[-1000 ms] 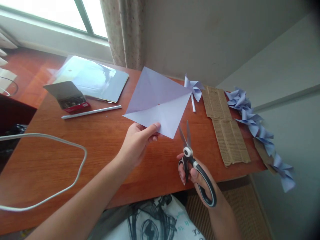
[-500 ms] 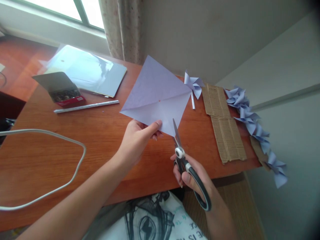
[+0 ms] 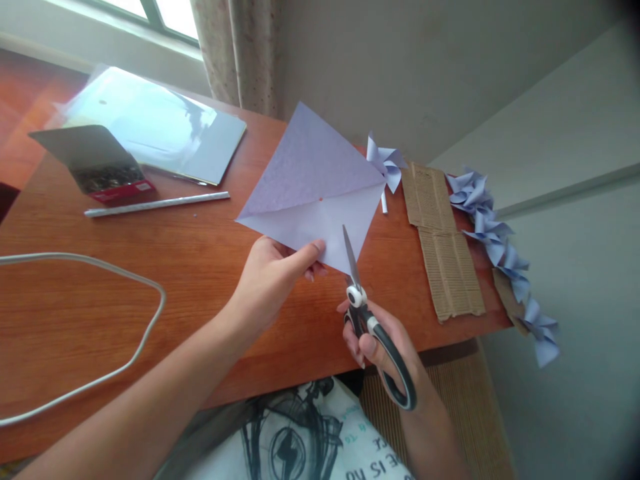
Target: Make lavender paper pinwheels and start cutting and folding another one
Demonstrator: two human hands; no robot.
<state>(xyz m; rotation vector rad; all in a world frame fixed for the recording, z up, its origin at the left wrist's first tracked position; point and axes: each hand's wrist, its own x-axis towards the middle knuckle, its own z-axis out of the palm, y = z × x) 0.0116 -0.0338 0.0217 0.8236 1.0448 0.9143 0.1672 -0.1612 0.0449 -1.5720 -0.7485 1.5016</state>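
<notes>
My left hand (image 3: 280, 273) pinches the lower edge of a square of lilac paper (image 3: 315, 160), thumb on top and fingers beneath. Crease lines cross the sheet, and a small red dot marks its middle. With my right hand (image 3: 390, 340) I grip a pair of scissors (image 3: 356, 297) with black-and-white handles. Its blades point away from me and straddle the paper's near corner, one blade lying above the sheet. Most of the lower blade is hidden under the paper.
Several lilac pinwheels (image 3: 493, 233) line the table's right edge beside corrugated cardboard (image 3: 445, 247). Another pinwheel (image 3: 385, 163) lies behind the paper. At left are an open small box (image 3: 120, 190), a rolled paper stick (image 3: 157, 204), a plastic-wrapped stack (image 3: 150, 127) and a white cable (image 3: 163, 293).
The scissors have moved slightly further up into the paper's near corner. My view has shifted a little, so the table things sit further left and higher. Both grips stay the same.
</notes>
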